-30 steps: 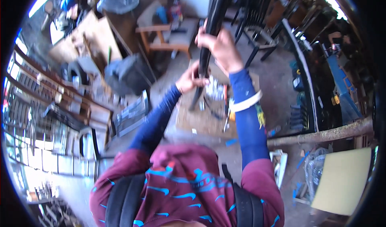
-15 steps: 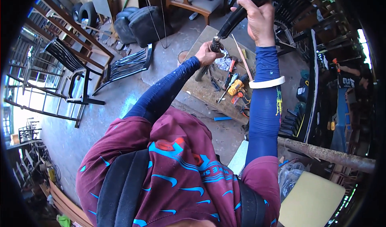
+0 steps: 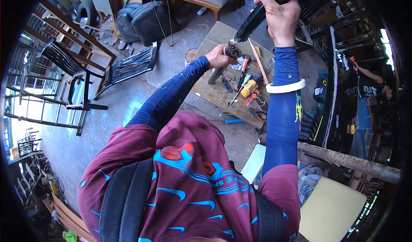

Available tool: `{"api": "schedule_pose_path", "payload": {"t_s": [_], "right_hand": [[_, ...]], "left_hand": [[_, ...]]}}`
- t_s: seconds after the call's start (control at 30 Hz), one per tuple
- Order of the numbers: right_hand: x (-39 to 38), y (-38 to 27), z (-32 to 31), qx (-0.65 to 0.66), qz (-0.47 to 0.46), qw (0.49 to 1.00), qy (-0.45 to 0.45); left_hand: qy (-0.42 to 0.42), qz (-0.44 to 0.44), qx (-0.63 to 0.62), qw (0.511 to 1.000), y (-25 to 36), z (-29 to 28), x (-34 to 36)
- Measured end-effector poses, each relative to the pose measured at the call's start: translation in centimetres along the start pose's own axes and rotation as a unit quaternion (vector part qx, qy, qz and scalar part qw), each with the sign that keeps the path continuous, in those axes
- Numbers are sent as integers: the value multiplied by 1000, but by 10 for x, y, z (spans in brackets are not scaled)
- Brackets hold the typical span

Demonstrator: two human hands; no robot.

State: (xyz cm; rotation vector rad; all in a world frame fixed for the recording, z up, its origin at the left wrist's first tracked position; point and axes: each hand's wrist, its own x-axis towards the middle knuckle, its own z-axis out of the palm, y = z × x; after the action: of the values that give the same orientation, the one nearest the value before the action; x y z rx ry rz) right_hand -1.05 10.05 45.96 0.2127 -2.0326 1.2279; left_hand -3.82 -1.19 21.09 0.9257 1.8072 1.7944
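Observation:
My left hand (image 3: 218, 57) is closed around a dark round rod (image 3: 231, 52) with a rough, flaky upper end, held over a low wooden worktable (image 3: 214, 37). That rough end meets, or nearly meets, the lower end of a curved glossy black bar (image 3: 251, 24); whether they are joined I cannot tell. Higher up, my right hand (image 3: 283, 17) grips the bar, its thumb raised along it and its other fingers partly hidden behind. On the worktable beside the rod lie a yellow power drill (image 3: 249, 89), a hammer with a red-and-black handle (image 3: 243, 70) and a thin wooden strip (image 3: 259, 61).
Black slatted chair parts (image 3: 132, 66) and a black chair (image 3: 75, 64) stand to the left. Dark cushions (image 3: 152, 23) and tyres (image 3: 87, 14) lie behind. A rusty pole (image 3: 352, 161) crosses at right, near a yellowish panel (image 3: 332, 210). Another person (image 3: 367, 81) is at far right.
The view has shifted slightly. My right hand's thumb has lifted and its fingers have loosened a little on the black bar. My left hand keeps its hold on the rod.

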Motion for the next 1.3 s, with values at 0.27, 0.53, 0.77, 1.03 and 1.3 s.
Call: {"api": "schedule_pose_path", "payload": {"t_s": [0.27, 0.53, 0.77, 1.03, 1.3], "right_hand": [[-1, -22, 22, 110, 48, 993, -2], [2, -23, 41, 209, 60, 976, -6], [2, -20, 50, 172, 30, 984, -33], [5, -19, 60, 77, -92, 992, 30], [-7, -7, 46, 119, 48, 991, 37]], "left_hand": [[-187, -40, -98, 977, 10, -40, -17], [-189, -49, -70, 978, 16, -58, -26], [-221, -69, -80, 970, 17, -60, -18], [-223, -72, -82, 969, 10, -49, -1], [-210, -68, -78, 972, -4, -29, 13]]}}
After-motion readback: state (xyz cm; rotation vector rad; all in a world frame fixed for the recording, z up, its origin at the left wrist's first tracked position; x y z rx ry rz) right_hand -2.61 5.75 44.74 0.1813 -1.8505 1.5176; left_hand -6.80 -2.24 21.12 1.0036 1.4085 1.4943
